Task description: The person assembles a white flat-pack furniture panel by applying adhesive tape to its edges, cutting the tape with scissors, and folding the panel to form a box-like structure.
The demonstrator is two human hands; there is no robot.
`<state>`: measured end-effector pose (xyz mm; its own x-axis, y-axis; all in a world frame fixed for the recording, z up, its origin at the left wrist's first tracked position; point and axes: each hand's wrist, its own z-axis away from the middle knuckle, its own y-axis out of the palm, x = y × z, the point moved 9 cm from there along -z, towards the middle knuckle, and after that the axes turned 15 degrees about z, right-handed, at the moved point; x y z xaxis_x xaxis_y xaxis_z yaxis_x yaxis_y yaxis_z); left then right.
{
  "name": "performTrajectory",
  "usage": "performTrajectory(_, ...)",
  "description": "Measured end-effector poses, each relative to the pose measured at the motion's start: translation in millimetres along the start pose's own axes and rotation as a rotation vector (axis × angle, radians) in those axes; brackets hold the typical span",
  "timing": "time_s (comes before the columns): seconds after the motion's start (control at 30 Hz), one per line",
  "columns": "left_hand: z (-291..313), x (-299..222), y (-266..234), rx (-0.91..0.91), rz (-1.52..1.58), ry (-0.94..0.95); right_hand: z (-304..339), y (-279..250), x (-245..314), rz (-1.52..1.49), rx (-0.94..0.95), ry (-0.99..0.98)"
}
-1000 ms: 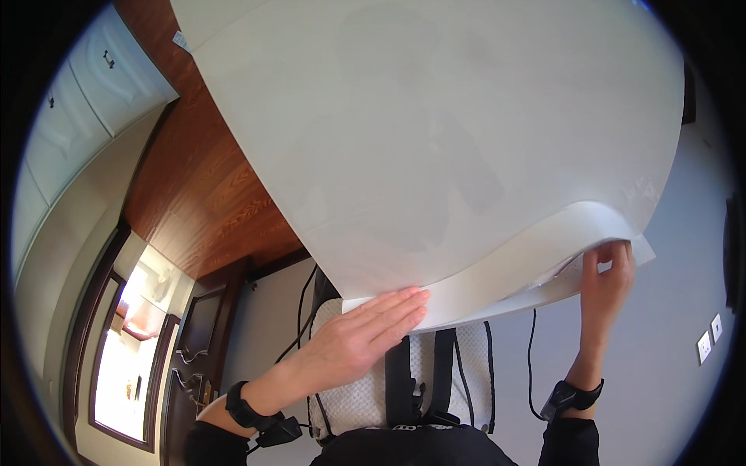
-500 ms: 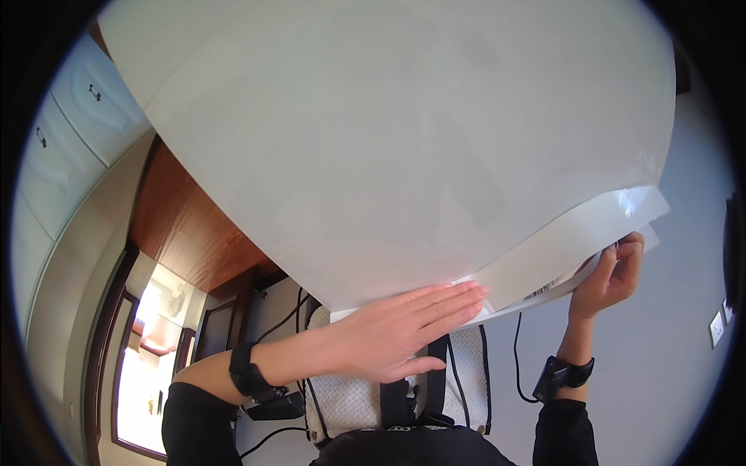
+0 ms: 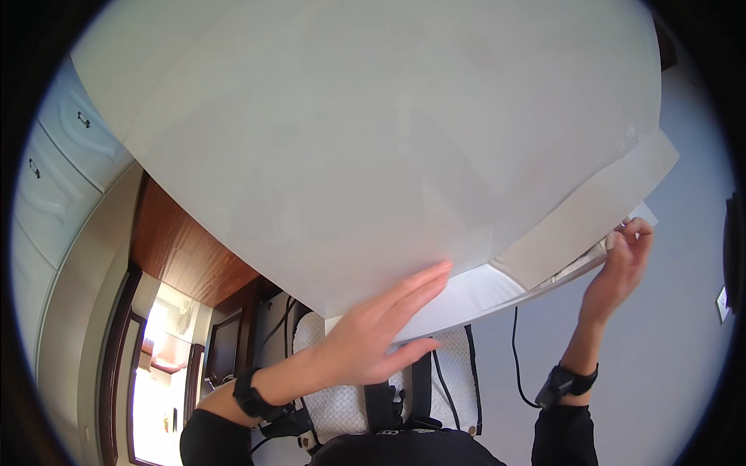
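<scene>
A large, smooth white sheet point(image 3: 311, 140) fills most of the view, covering a panel whose near edge curves in front of me. Along the near right side a strip of the sheet is folded up as a pale flap point(image 3: 575, 225), exposing a narrow white band of panel point(image 3: 466, 299). My left hand point(image 3: 388, 318) rests across the near edge, fingers stretched out, fingertips touching the sheet by the fold. At the right end of that edge, my right hand point(image 3: 625, 252) has its fingers closed in a pinch on the thin edge beneath the flap. The fingertips are partly hidden there.
Below the panel stand a white quilted seat point(image 3: 334, 404) with black straps and a hanging black cable point(image 3: 516, 365). White cabinets point(image 3: 74, 132) and brown wood panelling point(image 3: 186, 233) lie to the left. A wall socket point(image 3: 722, 304) is at the right.
My left hand has slid left along the edge and its fingertips have drawn back. The flap has opened wider, baring more white band. My right hand has shifted slightly, still pinching.
</scene>
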<state>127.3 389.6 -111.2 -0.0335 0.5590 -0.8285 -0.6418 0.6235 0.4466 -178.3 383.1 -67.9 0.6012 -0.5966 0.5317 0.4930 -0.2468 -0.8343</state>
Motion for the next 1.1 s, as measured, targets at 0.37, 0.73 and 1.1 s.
performTrajectory(0.37, 32.0, 10.5, -4.5, 0.054, -0.095, -0.095, 13.5, 46.6, 15.1, 0.214, 0.534, 0.311)
performTrajectory(0.73, 33.6, 21.3, -5.6, 0.157, -0.103, -0.105, -5.2, 49.3, 45.9, -0.027, 0.449, 0.241)
performTrajectory(1.1, 35.8, 17.9, -4.9, 0.113, -0.199, -0.031, -29.3, 50.0, 50.2, 0.105, 0.529, 0.138)
